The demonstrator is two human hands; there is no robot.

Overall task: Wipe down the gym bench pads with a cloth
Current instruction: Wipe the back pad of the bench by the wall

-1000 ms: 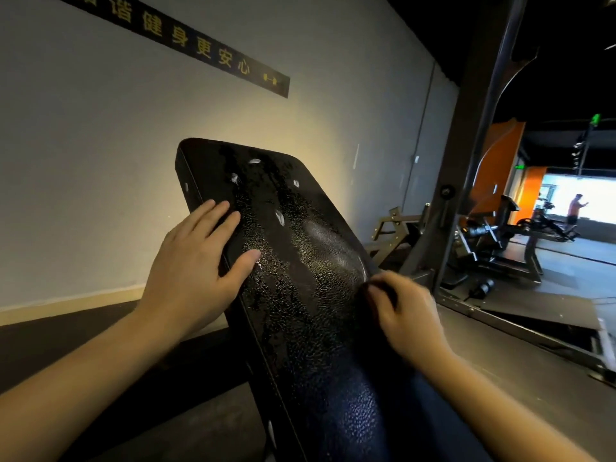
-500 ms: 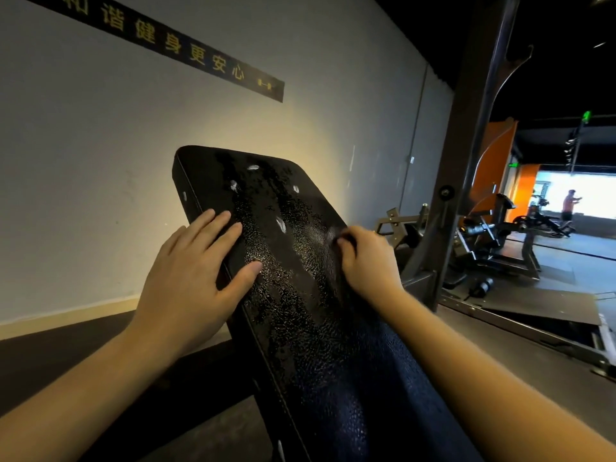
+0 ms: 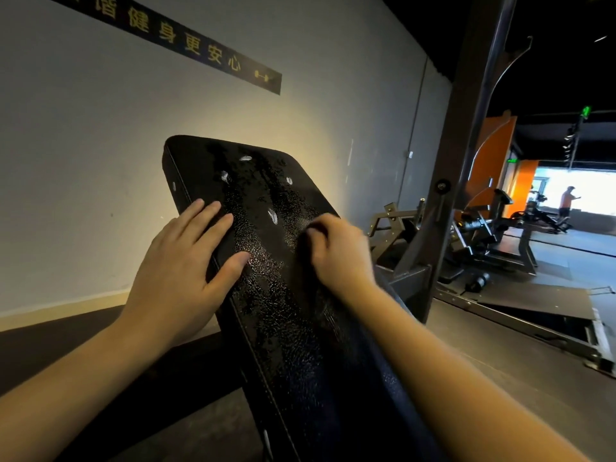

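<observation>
A black, grainy gym bench pad point(image 3: 266, 301) slopes up and away from me, glistening with wet streaks and a few pale scuffs near its top. My left hand point(image 3: 186, 261) rests flat on the pad's left edge, fingers straight and thumb on the surface. My right hand point(image 3: 340, 255) is on the right half of the pad. Its curled fingers grip a dark cloth point(image 3: 313, 232), of which only a small bit shows at the fingertips. This hand is slightly blurred.
A pale wall point(image 3: 100, 145) with a dark sign strip runs close behind the bench. A steel rack upright point(image 3: 466, 145) stands just right of the pad. Weight machines point(image 3: 493, 235) fill the right side, and a person point(image 3: 565, 201) stands far off by a bright opening.
My right hand has slid up the pad with the cloth, from the lower right edge toward the middle. My left hand has stayed in place.
</observation>
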